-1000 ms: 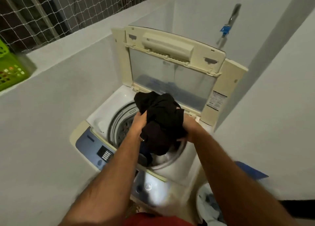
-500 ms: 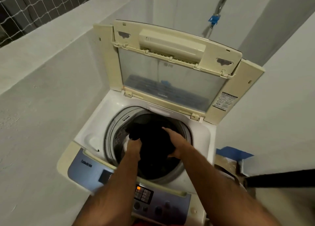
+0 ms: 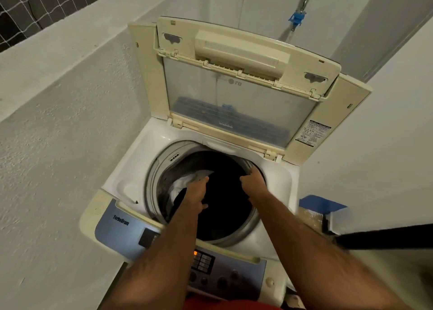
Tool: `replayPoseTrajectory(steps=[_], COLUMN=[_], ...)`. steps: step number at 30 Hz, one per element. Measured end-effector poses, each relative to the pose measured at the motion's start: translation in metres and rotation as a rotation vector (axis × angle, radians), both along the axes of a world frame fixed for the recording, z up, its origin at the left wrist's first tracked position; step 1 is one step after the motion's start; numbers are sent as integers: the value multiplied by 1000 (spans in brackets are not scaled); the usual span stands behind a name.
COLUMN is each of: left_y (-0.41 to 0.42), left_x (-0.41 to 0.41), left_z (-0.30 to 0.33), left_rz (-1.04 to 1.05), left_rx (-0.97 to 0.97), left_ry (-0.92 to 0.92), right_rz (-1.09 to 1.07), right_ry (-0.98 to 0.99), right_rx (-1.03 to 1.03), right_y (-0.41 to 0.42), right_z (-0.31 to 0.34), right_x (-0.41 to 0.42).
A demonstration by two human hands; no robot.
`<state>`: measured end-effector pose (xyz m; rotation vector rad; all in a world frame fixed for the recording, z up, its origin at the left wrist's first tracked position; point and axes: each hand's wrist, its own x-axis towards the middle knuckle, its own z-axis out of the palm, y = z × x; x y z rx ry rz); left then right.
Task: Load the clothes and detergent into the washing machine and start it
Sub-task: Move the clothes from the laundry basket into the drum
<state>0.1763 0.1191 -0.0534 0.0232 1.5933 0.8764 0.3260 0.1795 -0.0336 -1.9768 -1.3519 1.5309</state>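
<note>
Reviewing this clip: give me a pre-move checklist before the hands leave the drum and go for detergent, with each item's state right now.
1. Cream hinged lid of the washing machine upright and open: ok.
2. Black garment inside the round grey drum rim, nothing draped over it: ok.
3. Left hand released from the cloth: cannot tell, fingers lie on the dark fabric.
4. Right hand released: cannot tell, fingertips hidden in the cloth.
5. Blue control panel powered, orange light on: ok.
6. Detergent within view: not ok.
</note>
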Motion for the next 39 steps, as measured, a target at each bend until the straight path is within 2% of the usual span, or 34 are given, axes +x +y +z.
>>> replayPoseTrajectory(steps=[4, 8, 11, 18, 24, 32, 39], left_y=[-3, -3, 0, 18, 28, 16, -1], left_x=[11, 33, 61, 166, 275, 416, 462], left_z=[-1, 9, 19, 46, 55, 15, -17], left_rz=[-46, -127, -188, -446, -696, -881, -1124], left_rx=[45, 198, 305, 522, 632, 475, 233], left_ry=[113, 256, 318, 435, 529, 596, 609], right_rz=[12, 0, -64, -218, -316, -408, -446], right_ry=[23, 107, 87, 131, 109, -7, 21], right_rx=[62, 113, 150, 239, 231, 45, -140], right_y=[-10, -18, -19, -25, -34, -65, -89], right_z=[6, 22, 29, 41, 21, -33, -87], right_x=[14, 50, 87, 197, 317, 489, 573])
